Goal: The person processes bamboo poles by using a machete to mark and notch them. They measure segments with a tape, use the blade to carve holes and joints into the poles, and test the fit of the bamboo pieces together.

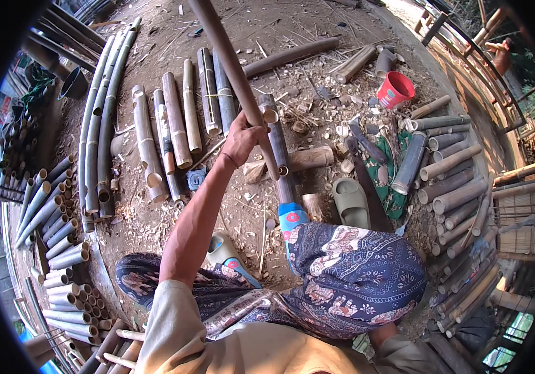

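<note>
My left hand (242,140) is closed around a long dark pole (227,47), which slants from the top edge down toward the middle. The pole's lower end is over or beside a dark bamboo tube (278,140); whether they touch I cannot tell. Cut openings show in the tube. My foot in a blue patterned sock (292,215) presses on the tube's near end. A short log (308,159) lies crosswise by the tube. My right forearm (383,333) shows beside my bent knee, and the hand itself is hidden.
Cut bamboo lengths (177,118) lie to the left, with long poles (102,112) beyond. More bamboo stacks (457,193) line the right. A red bucket (395,90), wood chips and a green slide sandal (351,202) are on the dirt floor. Another person's arm (501,59) shows far right.
</note>
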Motion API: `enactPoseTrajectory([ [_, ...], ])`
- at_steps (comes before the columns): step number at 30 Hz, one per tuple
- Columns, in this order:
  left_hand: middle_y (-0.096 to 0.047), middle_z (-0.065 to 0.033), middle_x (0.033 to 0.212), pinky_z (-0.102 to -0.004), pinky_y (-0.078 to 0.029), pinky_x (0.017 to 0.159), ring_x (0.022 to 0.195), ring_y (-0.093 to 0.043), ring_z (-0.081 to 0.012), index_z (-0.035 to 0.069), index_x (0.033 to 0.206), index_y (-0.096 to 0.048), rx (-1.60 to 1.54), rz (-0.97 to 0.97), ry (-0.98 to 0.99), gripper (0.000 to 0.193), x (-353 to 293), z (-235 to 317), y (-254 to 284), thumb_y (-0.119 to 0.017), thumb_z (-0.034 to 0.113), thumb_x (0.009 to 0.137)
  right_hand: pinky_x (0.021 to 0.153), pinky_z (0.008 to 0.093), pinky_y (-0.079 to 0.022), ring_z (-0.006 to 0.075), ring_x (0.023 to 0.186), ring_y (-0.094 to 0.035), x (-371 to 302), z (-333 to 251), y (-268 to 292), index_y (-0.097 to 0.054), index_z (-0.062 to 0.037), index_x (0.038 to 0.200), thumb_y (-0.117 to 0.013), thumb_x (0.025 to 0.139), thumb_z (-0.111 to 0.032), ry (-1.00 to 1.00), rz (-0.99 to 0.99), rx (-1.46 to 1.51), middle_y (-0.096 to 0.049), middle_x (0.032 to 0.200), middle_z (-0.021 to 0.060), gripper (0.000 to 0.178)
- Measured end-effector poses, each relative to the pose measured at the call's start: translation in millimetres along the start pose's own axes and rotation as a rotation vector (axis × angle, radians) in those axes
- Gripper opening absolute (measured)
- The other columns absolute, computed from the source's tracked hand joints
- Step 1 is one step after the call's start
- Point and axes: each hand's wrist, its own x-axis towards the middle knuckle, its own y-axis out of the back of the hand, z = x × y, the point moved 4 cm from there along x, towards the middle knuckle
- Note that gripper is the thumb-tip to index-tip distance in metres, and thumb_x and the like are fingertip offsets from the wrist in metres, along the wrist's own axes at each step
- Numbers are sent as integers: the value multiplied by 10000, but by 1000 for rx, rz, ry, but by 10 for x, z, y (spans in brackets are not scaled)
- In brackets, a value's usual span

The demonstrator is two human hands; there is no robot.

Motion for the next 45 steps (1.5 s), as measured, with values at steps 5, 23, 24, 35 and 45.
enactPoseTrajectory([
  [5,-592,-83,955,-339,-505,840,892,-596,-187,34,1228,-460,-66,-52,-157,490,-109,102,-4,-520,-40,748,963,438,-428,345,1107,-535,1,55,-2,-497,6,1287,-632,799,-97,-16,-25,-9,-504,1211,200,517],
  [23,-623,-43,1023,-345,-496,931,1011,-595,-148,56,1181,-496,368,-336,-196,453,135,127,-196,-652,-30,765,936,426,-454,325,1077,-560,224,-3,42,-495,6,1292,-637,807,-109,-8,-103,-19,-514,1204,194,518],
  [24,-623,-43,1023,-345,-495,931,1008,-595,-149,55,1185,-494,354,-356,-208,459,109,128,-236,-651,-31,763,935,425,-455,323,1075,-561,253,-16,57,-495,6,1292,-638,808,-109,-2,-107,-24,-514,1204,193,518],
  [35,-626,-59,1042,-341,-508,894,1002,-609,-180,60,1114,-540,484,-296,-196,395,-75,6,-392,-609,-36,737,875,396,-488,289,1016,-593,895,-1014,473,-491,0,1303,-645,819,-123,143,-84,32,-529,1191,183,522],
  [45,-630,-147,1120,-417,-509,953,1079,-613,-295,68,1188,-529,643,-318,-357,451,-283,-159,-510,-675,42,762,700,264,-499,136,822,-602,1201,-2317,1071,-467,-48,1356,-595,855,4,285,67,338,-569,1177,132,520],
])
